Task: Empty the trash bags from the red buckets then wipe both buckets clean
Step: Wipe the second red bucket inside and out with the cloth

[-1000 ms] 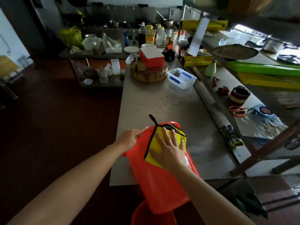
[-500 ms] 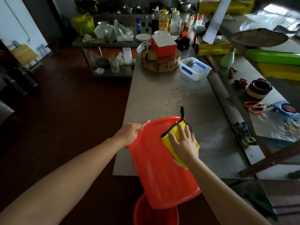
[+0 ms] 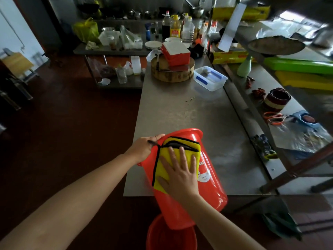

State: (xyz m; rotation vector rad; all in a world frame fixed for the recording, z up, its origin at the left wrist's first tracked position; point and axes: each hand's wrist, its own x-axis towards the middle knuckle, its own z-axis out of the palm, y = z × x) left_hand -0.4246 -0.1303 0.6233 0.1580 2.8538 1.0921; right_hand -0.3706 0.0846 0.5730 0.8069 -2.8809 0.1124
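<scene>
We see two red buckets. One red bucket (image 3: pixel 212 184) lies tilted on the near edge of the steel table (image 3: pixel 180 109), our left hand (image 3: pixel 144 148) clamped on its rim. Our right hand (image 3: pixel 180 174), fingers (image 3: pixel 182 156) spread, presses one yellow cloth (image 3: pixel 187 150) flat against its side. The second bucket (image 3: pixel 169 239) stands below on the floor.

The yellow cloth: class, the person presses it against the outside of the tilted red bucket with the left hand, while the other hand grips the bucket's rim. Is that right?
Not quite. The head view shows the right hand pressing the yellow cloth flat against the outside of the tilted red bucket. The left hand is the one gripping the bucket's rim.
</scene>
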